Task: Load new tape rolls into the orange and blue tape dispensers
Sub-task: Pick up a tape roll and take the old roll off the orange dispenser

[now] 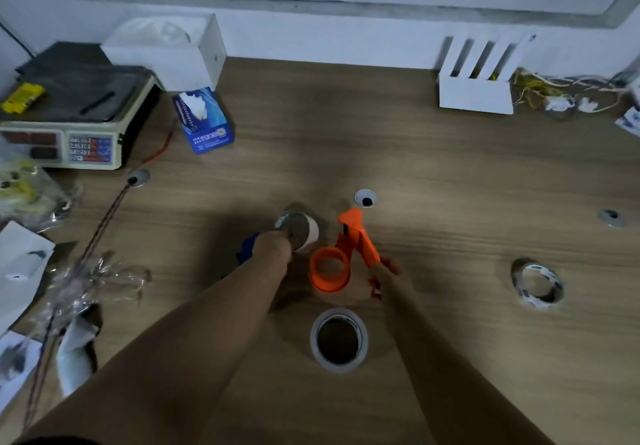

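My right hand point(387, 270) grips the handle of the orange tape dispenser point(346, 254), whose empty round hub faces up near the table's middle. My left hand point(273, 244) holds a pale tape roll point(300, 230) lifted just left of the dispenser. A bit of the blue dispenser point(248, 248) shows behind my left wrist; most of it is hidden. A second full tape roll point(339, 339) lies flat close to me, between my forearms. An empty printed cardboard core point(537, 285) lies to the right.
A weighing scale point(72, 122) stands at the far left with a white box point(173, 49) behind it and a blue tissue pack point(204, 120) beside it. Crumpled plastic wrap point(93, 278) and papers lie at the left edge. A white slotted rack point(481, 77) and cables sit far right.
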